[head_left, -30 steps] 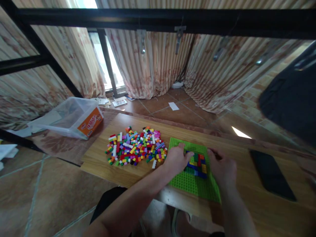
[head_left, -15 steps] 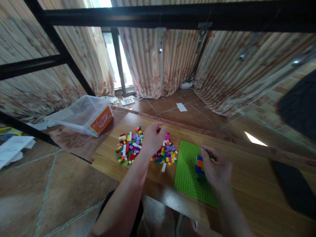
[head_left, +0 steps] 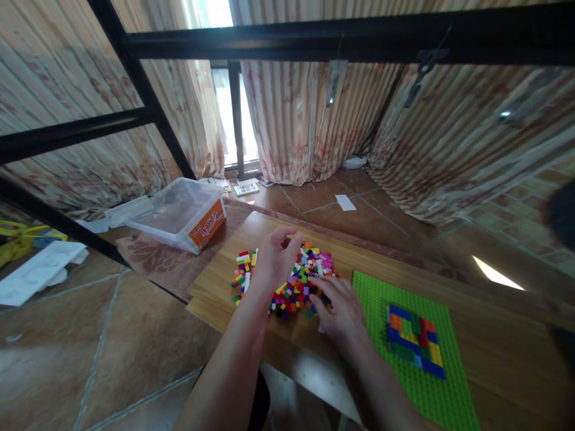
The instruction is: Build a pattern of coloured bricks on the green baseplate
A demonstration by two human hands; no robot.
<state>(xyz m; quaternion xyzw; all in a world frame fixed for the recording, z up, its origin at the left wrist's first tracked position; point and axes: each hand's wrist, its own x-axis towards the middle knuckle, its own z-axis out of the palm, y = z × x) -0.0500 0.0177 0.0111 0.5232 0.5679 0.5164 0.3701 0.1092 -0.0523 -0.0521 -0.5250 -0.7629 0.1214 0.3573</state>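
Observation:
A heap of small coloured bricks [head_left: 300, 280] lies on the wooden table [head_left: 215, 293]. My left hand [head_left: 275, 256] hovers over the heap's left half with fingers loosely curled and apart, nothing visible in them. My right hand [head_left: 341, 311] rests at the heap's right edge, fingers spread down onto the bricks. To the right lies a green baseplate [head_left: 381, 299] with a flat patch of blue, orange, yellow, red and green bricks [head_left: 415, 340] pressed onto it. Neither hand touches the plate.
A clear plastic box with an orange label [head_left: 188, 212] sits on a patterned mat left of the table. Black metal bars [head_left: 148, 114] cross the upper view. Curtains, tiled floor and scattered papers lie beyond. White items [head_left: 38, 272] lie on the floor at far left.
My right hand has left the brick patch on the baseplate and moved left to the heap. My left hand stays over the heap. The view has swung left.

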